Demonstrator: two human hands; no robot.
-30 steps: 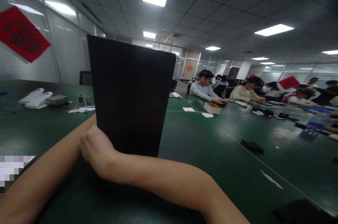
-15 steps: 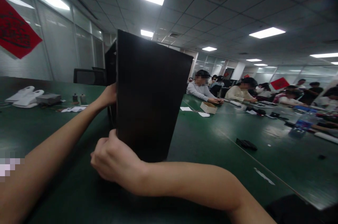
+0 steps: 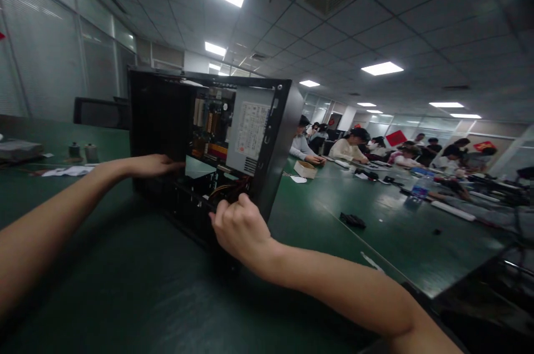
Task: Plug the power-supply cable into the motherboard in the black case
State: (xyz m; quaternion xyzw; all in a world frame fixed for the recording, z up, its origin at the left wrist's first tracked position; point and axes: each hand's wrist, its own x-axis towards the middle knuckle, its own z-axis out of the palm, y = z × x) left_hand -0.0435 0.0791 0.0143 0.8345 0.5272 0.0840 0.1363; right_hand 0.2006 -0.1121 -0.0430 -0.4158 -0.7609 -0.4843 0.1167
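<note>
In the head view a black computer case [image 3: 287, 120] stands tilted on the green table, with its open side towards me. Inside it show a silver power supply [image 3: 251, 131] with a white label, circuit boards, and cables [image 3: 219, 193] low down. My left hand [image 3: 152, 165] lies at the black section [image 3: 156, 115] on the case's left, its fingertips hooked at the inner edge and partly hidden. Closed around the lower inner frame near the cables is my right hand [image 3: 242, 229]; its fingertips are partly out of sight.
Papers [image 3: 69, 170] and two small bottles [image 3: 82, 152] stand to the left on the green table [image 3: 125, 287]. On the right are a cardboard box [image 3: 305, 169], a black item [image 3: 352, 220] and a water bottle [image 3: 420, 187]. Several people sit further back.
The case has turned, so its open inside now faces me instead of a plain black side. My right hand has moved right with it, and the view has swung right.
</note>
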